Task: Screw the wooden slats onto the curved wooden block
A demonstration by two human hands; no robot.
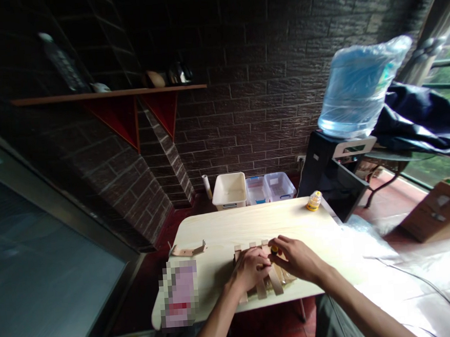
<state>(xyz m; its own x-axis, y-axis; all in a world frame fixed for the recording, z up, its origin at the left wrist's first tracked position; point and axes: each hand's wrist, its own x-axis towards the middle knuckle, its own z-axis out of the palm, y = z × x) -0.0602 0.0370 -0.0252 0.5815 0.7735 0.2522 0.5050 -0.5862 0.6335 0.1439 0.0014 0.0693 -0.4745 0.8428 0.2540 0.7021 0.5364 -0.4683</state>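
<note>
On the pale table (209, 222), near its front edge, lies a brown slatted wooden piece (261, 288), with some clear wrapping at its right side. My left hand (252, 267) rests over its left and middle part, fingers bent together; whatever they press or hold is too small to make out. My right hand (292, 256) is at the right of it, thumb and fingers closed round a small black and yellow object (274, 249). The fingertips of both hands nearly meet. Much of the wooden piece is hidden beneath the hands.
A curved wooden piece (188, 250) and a blurred pink item (183, 292) lie at the table's left. A small yellow-and-clear bottle (314, 201) stands at the back right corner. Behind the table are a cream bin (229, 188) and clear bins (279, 186), beside a water dispenser (317, 167).
</note>
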